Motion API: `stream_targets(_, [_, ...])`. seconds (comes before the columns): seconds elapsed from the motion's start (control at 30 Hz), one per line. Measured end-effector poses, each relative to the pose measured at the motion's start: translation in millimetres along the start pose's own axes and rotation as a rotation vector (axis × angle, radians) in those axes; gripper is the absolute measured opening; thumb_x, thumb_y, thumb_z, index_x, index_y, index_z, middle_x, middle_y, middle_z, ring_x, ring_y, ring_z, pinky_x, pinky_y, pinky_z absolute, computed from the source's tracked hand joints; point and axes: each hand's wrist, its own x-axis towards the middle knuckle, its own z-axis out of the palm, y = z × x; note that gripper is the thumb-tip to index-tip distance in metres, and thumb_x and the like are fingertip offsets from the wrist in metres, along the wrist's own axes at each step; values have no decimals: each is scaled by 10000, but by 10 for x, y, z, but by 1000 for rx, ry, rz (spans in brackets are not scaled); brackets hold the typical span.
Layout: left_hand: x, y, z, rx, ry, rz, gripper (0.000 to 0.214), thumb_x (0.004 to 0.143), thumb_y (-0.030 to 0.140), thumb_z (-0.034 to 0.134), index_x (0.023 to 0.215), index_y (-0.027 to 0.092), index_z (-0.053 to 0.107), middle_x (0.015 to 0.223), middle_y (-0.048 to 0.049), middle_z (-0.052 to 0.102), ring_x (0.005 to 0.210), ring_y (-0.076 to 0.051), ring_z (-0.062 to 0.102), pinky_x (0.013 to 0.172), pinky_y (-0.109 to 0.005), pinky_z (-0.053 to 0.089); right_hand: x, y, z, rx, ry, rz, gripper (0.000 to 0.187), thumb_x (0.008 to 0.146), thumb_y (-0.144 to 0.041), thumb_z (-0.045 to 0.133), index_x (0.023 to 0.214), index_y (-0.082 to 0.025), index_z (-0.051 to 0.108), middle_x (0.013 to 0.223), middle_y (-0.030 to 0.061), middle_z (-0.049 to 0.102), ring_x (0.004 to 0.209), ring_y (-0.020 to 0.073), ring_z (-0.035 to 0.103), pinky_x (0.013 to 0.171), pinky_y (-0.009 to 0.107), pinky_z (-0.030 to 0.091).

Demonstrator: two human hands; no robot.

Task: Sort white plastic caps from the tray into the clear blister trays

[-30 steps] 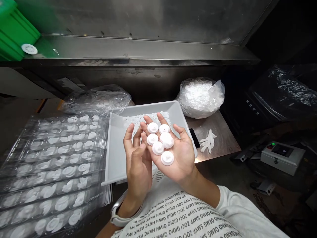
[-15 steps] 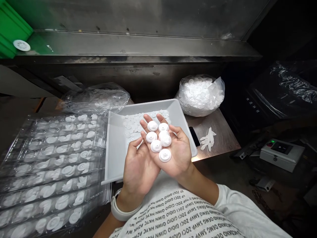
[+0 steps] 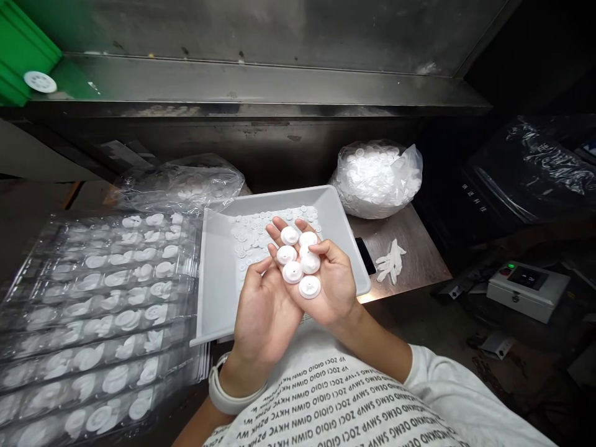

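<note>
Several white plastic gears [image 3: 292,272] lie on the upturned palm and fingers of my right hand [image 3: 333,288]. Its thumb bends in over the gears near the top. My left hand [image 3: 267,313] is palm up beside and partly beneath the right one, its thumb held apart. Most of the left fingers are hidden behind the right hand, and no gear is seen resting on the left palm. Below both hands is a grey plastic tray [image 3: 216,285], with many small white discs [image 3: 254,233] spread over its bottom.
Clear blister trays [image 3: 112,310] filled with white parts are stacked at left. Behind stand a bag of white parts [image 3: 377,177] and another clear bag [image 3: 186,183]. A phone [image 3: 365,256] and white glove [image 3: 392,262] lie right. A control box [image 3: 528,292] sits farther right.
My right thumb has curled inward onto the gears. The gears have shifted slightly in the palm, and both hands stay nearly in place.
</note>
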Motion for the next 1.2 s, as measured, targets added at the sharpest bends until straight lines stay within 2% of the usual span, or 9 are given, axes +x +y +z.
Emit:
stream_targets(0.17, [-30,6,24,44,-26,37,398,906,269,405,1274,204,541,1192,-57,639,1181,-222,560,1063,-392,421,-12,-9,27,-1,-12,20,377,703,-97,429,1063,-195,480,1234,73,601,1176,178,578,1094,346,377])
stream_targets(0.3, [-54,-10,40,124,-28,82,438,913,280,420,1346,244,472,1290,-45,589,1265,-227,498,1089,-401,402,-24,-4,45,16,-4,31,379,700,-82,433,1058,-198,478,1213,62,606,1162,165,585,1091,333,383])
stream_targets(0.43, [-65,-35,-3,297,21,270,606,871,202,553,1416,342,326,1418,-10,488,1319,-203,449,1094,-363,405,-37,16,46,34,9,24,333,737,-84,427,1041,-211,480,1157,37,623,1100,140,616,1067,328,414])
stream_targets(0.53, [-57,-52,-43,409,9,362,717,817,147,640,1418,329,293,1468,-32,431,1341,-216,423,1085,-339,418,-53,38,54,12,17,26,319,750,-87,422,1029,-220,500,1134,24,634,1042,145,637,1012,380,474])
stream_targets(0.73, [-56,-81,-51,516,50,392,644,816,145,637,1370,310,353,1349,-31,547,1298,-224,475,1047,-316,442,-79,80,87,-5,12,36,267,772,-79,361,949,-211,511,1041,39,657,1021,171,642,969,444,499])
stream_targets(1.0, [-64,-95,-19,488,85,425,466,868,176,546,1311,284,452,1306,-25,582,1278,-209,495,1010,-276,461,-82,92,73,-48,-3,12,331,736,-77,387,1020,-218,478,1076,39,655,1100,173,609,1006,433,467])
stream_targets(1.2, [-74,-105,-35,548,28,427,593,841,150,607,1373,293,386,1347,-21,551,1314,-212,455,1041,-278,432,-105,85,76,-39,-24,-4,298,786,-56,334,1003,-205,472,1041,51,654,1077,166,620,999,436,474])
